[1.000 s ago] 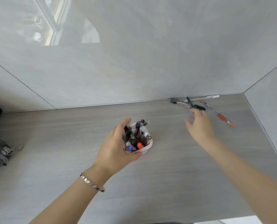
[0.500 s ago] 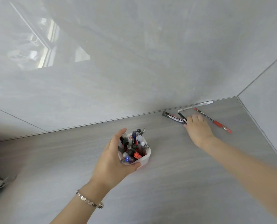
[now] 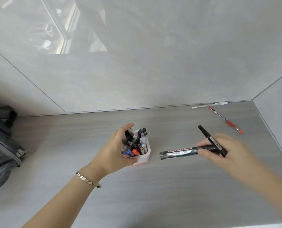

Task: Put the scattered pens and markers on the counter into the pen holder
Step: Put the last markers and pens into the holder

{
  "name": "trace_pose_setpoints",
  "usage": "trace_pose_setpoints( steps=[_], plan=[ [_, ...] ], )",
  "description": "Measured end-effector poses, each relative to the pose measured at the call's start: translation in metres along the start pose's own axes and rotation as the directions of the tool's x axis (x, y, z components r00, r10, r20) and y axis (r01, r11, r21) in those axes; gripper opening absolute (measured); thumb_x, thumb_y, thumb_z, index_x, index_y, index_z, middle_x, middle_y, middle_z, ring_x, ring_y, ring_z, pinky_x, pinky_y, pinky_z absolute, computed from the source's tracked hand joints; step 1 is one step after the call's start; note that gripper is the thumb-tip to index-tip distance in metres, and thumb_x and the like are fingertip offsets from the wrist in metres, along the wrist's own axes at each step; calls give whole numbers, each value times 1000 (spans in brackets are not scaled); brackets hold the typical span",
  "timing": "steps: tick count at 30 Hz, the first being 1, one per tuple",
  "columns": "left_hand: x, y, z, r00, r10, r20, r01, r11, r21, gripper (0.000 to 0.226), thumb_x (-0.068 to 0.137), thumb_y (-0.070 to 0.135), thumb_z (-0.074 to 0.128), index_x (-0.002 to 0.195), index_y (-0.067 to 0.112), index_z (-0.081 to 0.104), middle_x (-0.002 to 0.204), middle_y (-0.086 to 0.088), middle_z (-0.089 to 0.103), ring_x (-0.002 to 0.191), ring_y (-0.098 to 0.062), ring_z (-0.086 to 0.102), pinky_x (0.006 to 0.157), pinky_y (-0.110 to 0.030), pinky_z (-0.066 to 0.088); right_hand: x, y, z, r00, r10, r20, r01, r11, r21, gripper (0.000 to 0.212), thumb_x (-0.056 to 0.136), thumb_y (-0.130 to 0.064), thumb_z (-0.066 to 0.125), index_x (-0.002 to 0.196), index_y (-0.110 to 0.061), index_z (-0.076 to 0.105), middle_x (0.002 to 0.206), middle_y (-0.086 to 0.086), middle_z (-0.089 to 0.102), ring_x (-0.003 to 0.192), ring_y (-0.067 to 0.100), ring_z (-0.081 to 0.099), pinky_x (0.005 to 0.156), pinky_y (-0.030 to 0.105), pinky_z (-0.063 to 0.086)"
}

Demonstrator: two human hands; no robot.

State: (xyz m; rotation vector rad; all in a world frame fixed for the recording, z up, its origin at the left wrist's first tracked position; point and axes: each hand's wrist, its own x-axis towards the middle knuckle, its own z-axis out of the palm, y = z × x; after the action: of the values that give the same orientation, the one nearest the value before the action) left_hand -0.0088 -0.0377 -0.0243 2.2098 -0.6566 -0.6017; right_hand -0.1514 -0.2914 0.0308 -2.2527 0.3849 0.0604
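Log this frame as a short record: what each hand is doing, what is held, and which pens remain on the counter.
left hand: grips white pen holder, full of pens
right hand: holds thick black whiteboard marker and slim black marker
remaining on grey counter: red pen, white pen, near back wall
far left: dark grey bag

Bare forearms; a faceted silver bracelet [image 3: 88,179] circles the left wrist.

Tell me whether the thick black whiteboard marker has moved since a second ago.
Yes. The thick black whiteboard marker has left the back wall beside the red pen and is now in the right hand, near the white pen holder.
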Motion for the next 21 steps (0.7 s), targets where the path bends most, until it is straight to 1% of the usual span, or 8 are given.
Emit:
trace_pose_setpoints(
  steps=[2,3,5,8,11,14,18,21],
  plan=[
    [-2,5,-1,996,54,-75,-54,999,8,85,57,34,81,119,56,27,132,9,36,112,2,44,93,-5,32,4,-11,6,999,-39,-38,39,999,-22,24,76,-19,72,69,-41,63,75,-1,58,88,9,53,68,11,39],
    [-1,8,0,988,99,-116,-96,995,39,78,56,45,76,121,54,33,137,8,34,122,-3,39,100,-13,30,7,-17,10,996,-60,-62,57,997,-44,29,76,-18,71,70,-43,60,75,-4,58,88,6,53,68,9,38],
    [2,13,4,971,187,-151,-163,974,158,65,57,59,65,118,48,47,143,6,32,129,-11,34,104,-28,24,15,-29,19,990,-90,-108,84,995,-61,26,76,-18,72,72,-40,58,77,-9,57,85,-2,52,67,5,38],
    [4,12,13,959,203,-198,-167,969,182,33,71,40,69,101,27,68,136,6,40,124,-19,42,104,-31,30,27,-43,33,982,-124,-141,112,990,-91,11,75,-18,73,81,-24,66,73,-13,51,73,-7,53,64,1,37],
    [1,3,21,952,185,-243,-180,983,42,11,78,13,69,89,14,71,128,9,39,128,-18,40,100,-15,29,37,-51,46,977,-170,-130,154,980,-122,12,77,-16,72,86,-10,67,74,-10,47,65,0,49,65,-2,35],
    [-2,-4,25,941,201,-272,-222,974,-51,11,78,20,65,86,14,70,129,12,41,135,-11,29,104,-2,19,46,-55,61,969,-214,-126,198,972,-125,15,77,-13,71,90,-6,66,81,-5,50,69,8,48,67,-3,34],
    [-4,-8,29,925,216,-314,-261,959,-111,21,76,31,60,86,15,70,128,23,36,136,-5,24,109,-9,23,53,-60,78,942,-234,-241,238,971,-12,26,75,-14,74,97,-7,62,83,-8,57,71,-3,49,68,-4,34],
    [-6,-6,32,912,214,-350,-266,958,-106,16,76,27,63,85,16,71,133,20,31,137,-9,21,110,-13,24,51,-60,95,891,-350,-287,354,934,-40,25,76,-14,73,97,-9,62,84,1,67,79,3,53,70,2,36]
  ],
)
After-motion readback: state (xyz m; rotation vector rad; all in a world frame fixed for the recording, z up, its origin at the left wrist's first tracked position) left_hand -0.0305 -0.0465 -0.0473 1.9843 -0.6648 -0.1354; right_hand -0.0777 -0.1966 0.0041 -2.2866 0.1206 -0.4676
